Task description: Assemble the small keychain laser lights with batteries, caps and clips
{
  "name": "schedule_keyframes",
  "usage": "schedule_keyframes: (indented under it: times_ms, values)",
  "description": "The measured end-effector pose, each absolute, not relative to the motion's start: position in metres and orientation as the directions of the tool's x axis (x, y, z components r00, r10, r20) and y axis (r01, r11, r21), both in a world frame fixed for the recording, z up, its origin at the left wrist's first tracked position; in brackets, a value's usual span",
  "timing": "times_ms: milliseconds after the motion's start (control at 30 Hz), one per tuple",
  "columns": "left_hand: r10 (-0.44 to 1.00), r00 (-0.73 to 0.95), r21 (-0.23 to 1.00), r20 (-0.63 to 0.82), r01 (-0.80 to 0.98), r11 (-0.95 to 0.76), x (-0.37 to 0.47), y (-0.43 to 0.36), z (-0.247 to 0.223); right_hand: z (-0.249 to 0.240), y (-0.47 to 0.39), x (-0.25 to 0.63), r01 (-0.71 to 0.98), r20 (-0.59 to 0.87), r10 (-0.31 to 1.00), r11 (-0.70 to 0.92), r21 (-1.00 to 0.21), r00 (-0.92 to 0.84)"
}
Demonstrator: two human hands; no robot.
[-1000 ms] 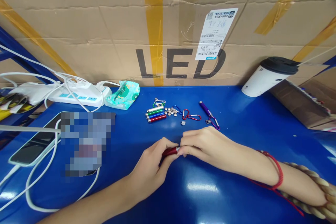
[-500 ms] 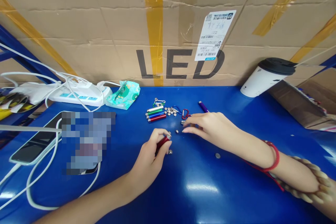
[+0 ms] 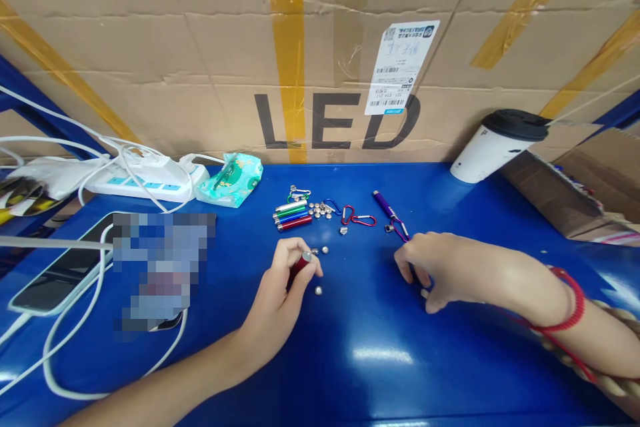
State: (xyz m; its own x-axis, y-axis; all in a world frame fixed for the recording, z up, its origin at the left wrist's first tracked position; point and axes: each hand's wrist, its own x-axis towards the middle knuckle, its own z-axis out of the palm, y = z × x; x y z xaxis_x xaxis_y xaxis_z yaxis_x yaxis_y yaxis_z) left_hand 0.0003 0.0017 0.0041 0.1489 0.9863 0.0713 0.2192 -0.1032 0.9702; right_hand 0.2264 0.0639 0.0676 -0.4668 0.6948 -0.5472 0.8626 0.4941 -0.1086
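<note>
My left hand (image 3: 285, 287) is wrapped round a short red tube (image 3: 301, 263), its silver end facing up. Small silver pieces (image 3: 319, 290) lie on the table beside it. Over to the right, my right hand (image 3: 430, 267) reaches down to the table, fingers apart around a small silver disc (image 3: 425, 293); whether it grips the disc cannot be made out. Behind my left hand a silver, a green, a blue and a red tube (image 3: 295, 223) lie side by side, near a group of button cells (image 3: 320, 210). A purple tube (image 3: 383, 203) with a purple clip (image 3: 400, 228) lies beyond my right hand.
Red carabiners (image 3: 364, 220) and a blue one (image 3: 332, 205) lie mid-table. At left are a phone (image 3: 60, 273), white cables, a power strip (image 3: 145, 183) and a teal packet (image 3: 233, 180). A lidded cup (image 3: 493, 147) and a carton (image 3: 545, 197) stand back right, before a large cardboard wall.
My right hand has moved right and nearer, from the red carabiners to the disc, uncovering a red carabiner and the purple clip. My left hand still holds the red tube.
</note>
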Motion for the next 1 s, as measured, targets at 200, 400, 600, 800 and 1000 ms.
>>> schedule_keyframes:
  times_ms: [200,400,600,800,1000]
  values:
    - [0.975,0.063,0.933,0.211,0.285,-0.22,-0.001,0.001,0.008,0.06,0.065,0.224,0.844,-0.513,0.677,0.483,-0.231,-0.528]
    - [0.982,0.173,0.92,0.08,0.367,-0.139,-0.001,0.005,0.002,0.059,0.063,0.232,0.836,-0.465,0.705,0.523,-0.168,-0.535]
    - [0.979,0.148,0.757,0.138,0.622,-0.201,-0.002,0.006,0.001,0.053,0.058,0.233,0.826,-0.413,0.719,0.524,-0.205,-0.559]
    - [0.968,0.155,0.596,0.198,0.765,-0.244,-0.002,0.003,0.004,0.059,0.061,0.222,0.785,-0.482,0.623,0.54,-0.304,-0.615]
    - [0.969,0.165,0.554,0.185,0.797,-0.241,-0.006,0.006,-0.004,0.06,0.071,0.21,0.722,-0.421,0.586,0.555,-0.413,-0.692]
